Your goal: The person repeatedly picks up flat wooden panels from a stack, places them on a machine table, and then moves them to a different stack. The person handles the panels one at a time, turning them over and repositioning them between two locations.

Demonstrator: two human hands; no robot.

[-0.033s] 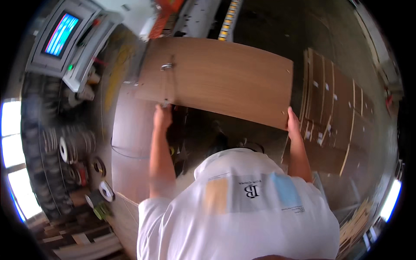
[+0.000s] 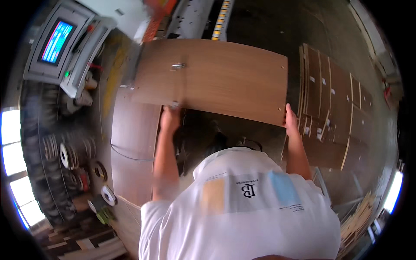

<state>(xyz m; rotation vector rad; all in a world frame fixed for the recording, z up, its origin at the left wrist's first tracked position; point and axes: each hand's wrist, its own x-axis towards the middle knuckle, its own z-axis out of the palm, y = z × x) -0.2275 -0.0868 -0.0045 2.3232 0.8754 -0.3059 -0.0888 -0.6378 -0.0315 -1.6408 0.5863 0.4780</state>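
A wood-coloured panel [image 2: 225, 80] lies level in front of me, its long near edge toward my body. My right hand [image 2: 291, 118] grips the panel at its near right corner, thumb up along the short edge. At the panel's near edge, left of the middle, is my left hand [image 2: 170, 119], slightly blurred, fingers closed. By its fingertips is a small shiny metal piece [image 2: 174, 104], and another metal piece [image 2: 178, 66] shows farther up the panel, with a faint thin dark strip between them. The left fingers partly hide what they hold.
More brown panels [image 2: 134, 151] are stacked at my left, under a dark cable. Panel stacks [image 2: 329, 86] stand at the right. At the back left is a machine console with a lit screen [image 2: 57, 42]; a yellow-marked roller track [image 2: 219, 21] runs behind. Edging rolls [image 2: 71, 156] lie far left.
My left hand and the metal pieces have moved right along the panel. The right hand keeps its grip at the corner. The whole view has shifted slightly.
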